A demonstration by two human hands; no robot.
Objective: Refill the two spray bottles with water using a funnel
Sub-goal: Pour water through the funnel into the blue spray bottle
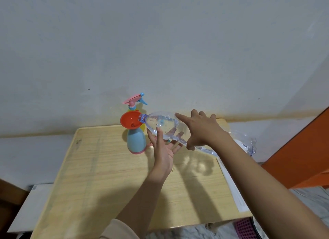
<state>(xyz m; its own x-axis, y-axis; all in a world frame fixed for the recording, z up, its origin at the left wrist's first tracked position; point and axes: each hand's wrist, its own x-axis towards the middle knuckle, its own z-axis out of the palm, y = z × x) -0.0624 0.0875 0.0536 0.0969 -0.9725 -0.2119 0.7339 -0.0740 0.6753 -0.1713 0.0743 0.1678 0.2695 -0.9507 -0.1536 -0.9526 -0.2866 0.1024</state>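
A blue spray bottle (136, 140) with a pink base stands uncapped at the back of the wooden table (106, 167), with a red funnel (130, 122) in its neck. Just behind it stands a yellow spray bottle (141, 127), mostly hidden, its pink and blue spray head (135, 100) on. A clear water bottle (163, 125) is tilted with its mouth over the funnel's rim. My left hand (162, 149) supports it from below with straight fingers, thumb against its side. My right hand (201, 131) holds it from above, fingers spread over the top and thumb curled underneath.
Another clear plastic bottle (247, 140) lies at the table's right rear. A white sheet (231, 183) runs along the right edge. An orange panel (302, 149) stands to the right, a pink perforated item (245, 228) lies below the front edge, and the wall is close behind.
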